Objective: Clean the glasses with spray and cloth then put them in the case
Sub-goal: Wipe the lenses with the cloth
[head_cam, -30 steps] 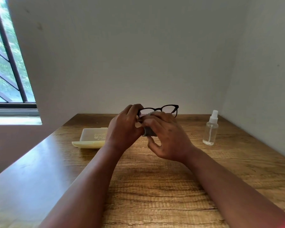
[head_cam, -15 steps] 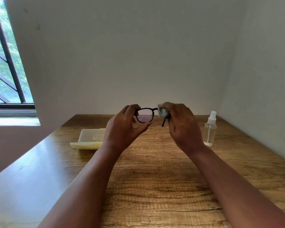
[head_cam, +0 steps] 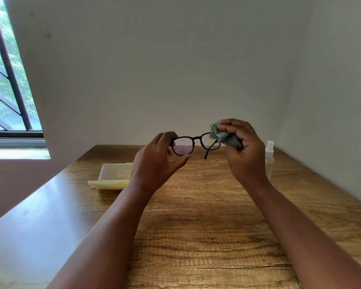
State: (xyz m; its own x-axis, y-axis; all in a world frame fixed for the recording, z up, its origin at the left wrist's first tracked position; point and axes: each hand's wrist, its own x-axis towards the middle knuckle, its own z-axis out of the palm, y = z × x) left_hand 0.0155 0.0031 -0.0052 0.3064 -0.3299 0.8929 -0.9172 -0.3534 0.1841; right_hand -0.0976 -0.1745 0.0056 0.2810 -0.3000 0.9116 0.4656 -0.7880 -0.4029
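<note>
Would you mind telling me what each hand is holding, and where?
The left hand pinches the glasses by the left lens rim; the right hand grips the cloth bunched against the right lens.

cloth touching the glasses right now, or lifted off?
Touching. In the head view, the grey cloth bunched in the right hand overlaps the glasses at their right lens rim, with no gap visible.

Black-framed plastic glasses point(head_cam: 193, 143), held level above the wooden table point(head_cam: 206, 236), one temple hanging down. Crumpled grey-green cloth point(head_cam: 224, 135) covers their right lens. Open pale-yellow case point(head_cam: 113, 177) lies on the table's left; clear spray bottle point(head_cam: 269, 161) stands upright at its right.
</note>
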